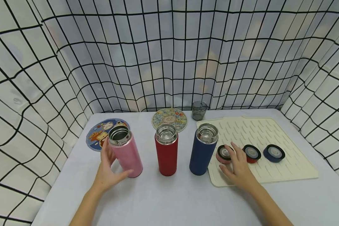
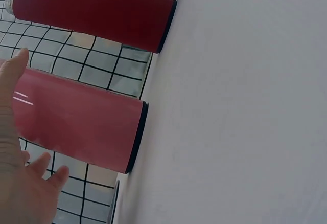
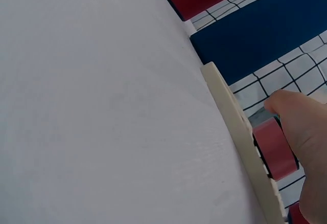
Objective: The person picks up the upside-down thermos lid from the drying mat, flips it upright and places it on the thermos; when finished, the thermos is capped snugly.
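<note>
A pink bottle [image 1: 127, 157] without a lid stands upright at the left. My left hand [image 1: 105, 172] is spread beside it, thumb near the base and fingers behind its left side; in the left wrist view, thumb and fingers [image 2: 60, 177] lie on either side of the pink body [image 2: 82, 119]. My right hand [image 1: 238, 168] reaches over the cream mat, its parted fingers and thumb around the pink lid [image 1: 221, 158]. In the right wrist view, the thumb overlaps that lid [image 3: 276, 147]. An uncapped red bottle [image 1: 166, 157] and an uncapped blue bottle [image 1: 201, 155] stand between my hands.
On the cream ridged mat [image 1: 293, 169] lie a red lid [image 1: 252, 153] and a blue lid [image 1: 274, 153]. A blue cartoon coaster [image 1: 94, 138] is behind the pink bottle, a patterned round coaster [image 1: 169, 116] farther back. A grey glass [image 1: 199, 110] stands before the black netting [image 1: 172, 59].
</note>
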### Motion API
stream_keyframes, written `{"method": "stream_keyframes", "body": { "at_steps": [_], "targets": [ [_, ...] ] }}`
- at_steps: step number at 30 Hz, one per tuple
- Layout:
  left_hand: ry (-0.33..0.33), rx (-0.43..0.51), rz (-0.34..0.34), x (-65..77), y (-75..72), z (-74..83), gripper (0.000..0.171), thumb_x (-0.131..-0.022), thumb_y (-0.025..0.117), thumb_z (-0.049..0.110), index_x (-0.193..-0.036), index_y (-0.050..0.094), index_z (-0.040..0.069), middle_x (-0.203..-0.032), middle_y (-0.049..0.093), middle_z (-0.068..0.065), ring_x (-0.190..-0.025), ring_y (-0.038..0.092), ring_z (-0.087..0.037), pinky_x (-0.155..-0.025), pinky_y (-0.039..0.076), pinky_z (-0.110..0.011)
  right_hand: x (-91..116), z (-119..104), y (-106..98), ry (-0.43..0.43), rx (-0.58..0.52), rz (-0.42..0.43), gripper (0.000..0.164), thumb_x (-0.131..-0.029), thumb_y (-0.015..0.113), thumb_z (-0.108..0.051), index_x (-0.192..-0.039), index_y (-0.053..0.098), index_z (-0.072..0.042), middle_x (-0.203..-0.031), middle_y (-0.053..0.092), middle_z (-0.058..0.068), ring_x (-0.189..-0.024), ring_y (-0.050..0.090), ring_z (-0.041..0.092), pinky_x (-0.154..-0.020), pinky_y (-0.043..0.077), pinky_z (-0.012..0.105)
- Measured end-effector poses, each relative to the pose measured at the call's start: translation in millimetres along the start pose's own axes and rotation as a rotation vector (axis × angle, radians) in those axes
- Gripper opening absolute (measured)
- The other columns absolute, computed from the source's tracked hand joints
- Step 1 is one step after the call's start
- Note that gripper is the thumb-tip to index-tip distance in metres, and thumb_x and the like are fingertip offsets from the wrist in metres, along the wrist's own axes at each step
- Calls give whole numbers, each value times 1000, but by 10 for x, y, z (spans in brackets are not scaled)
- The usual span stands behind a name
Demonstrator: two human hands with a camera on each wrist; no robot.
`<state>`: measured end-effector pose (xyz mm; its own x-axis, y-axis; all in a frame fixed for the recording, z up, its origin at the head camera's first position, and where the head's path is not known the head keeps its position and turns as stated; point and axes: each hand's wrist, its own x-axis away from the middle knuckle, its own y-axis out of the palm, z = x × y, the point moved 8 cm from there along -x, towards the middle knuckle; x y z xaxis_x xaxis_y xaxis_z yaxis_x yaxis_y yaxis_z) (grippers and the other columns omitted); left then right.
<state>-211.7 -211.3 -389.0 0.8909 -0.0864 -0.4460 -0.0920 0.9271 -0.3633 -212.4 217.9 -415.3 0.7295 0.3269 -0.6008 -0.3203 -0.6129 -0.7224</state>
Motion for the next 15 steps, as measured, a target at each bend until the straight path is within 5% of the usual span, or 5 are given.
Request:
{"method": "stream_keyframes", "body": {
  "at_steps": [7,15],
  "targets": [
    [-35,45,-14,81,130,-102,120,-60,82,-2,-146,2,24,-141,32,-10,-123,36,-4,-94,33,-12,80,135,124,107,-67,-22,80,-74,70,-14,-139,27,3,-136,22,33,-121,21,51,-87,25,63],
    [-119,58,8,138,174,-198,109,-63,80,0,-144,13,26,-134,39,-3,-118,40,-6,-93,35,-12,93,227,145,175,-115,23,81,-73,72,-5,-136,24,12,-127,39,29,-116,34,43,-90,29,57]
  ]
}}
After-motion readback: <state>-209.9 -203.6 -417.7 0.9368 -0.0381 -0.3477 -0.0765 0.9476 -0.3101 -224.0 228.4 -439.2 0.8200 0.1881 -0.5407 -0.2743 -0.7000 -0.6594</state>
